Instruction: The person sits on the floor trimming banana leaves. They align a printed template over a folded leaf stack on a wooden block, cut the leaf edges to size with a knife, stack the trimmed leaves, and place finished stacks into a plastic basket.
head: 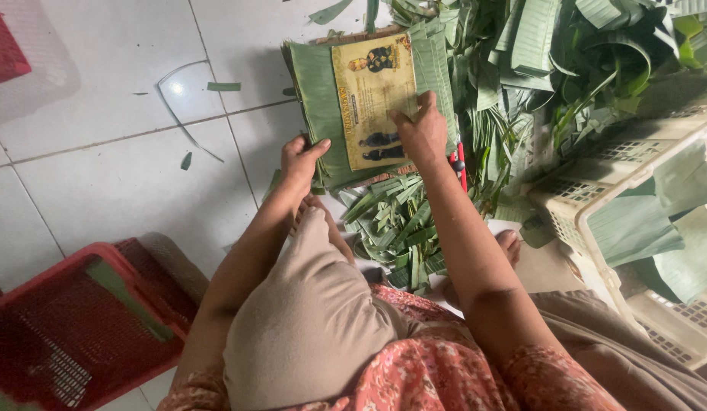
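You are sitting low on the white tiled floor [125, 183], knees drawn up, bending over a squared stack of banana leaves [323, 106] lying flat just ahead of your feet. A yellowish printed card [372, 95] is lying on top of the stack, probably serving as a size guide, since the leaf edges are showing evenly around it. Your right hand [420, 133] is pressing flat on the card's lower right part, fingers spread and thumb out, gripping nothing, seemingly pinning card and leaves so they are not sliding. Your left hand [300, 161] is curling over the stack's near left corner, thumb on top and fingers tucked under the edge, lightly pinching the leaves, likely squaring that side. Red-handled scissors [458, 164] are lying just beside your right wrist, within easy reach. Trimmed leaf strips [395, 228] are piling up between the stack and your feet. Loose uncut leaves [566, 53] are heaping to the right, and a cream plastic basket [597, 198] beside them is holding folded leaf pieces. A red basket [72, 327] is sitting near your left side, well apart from the work.
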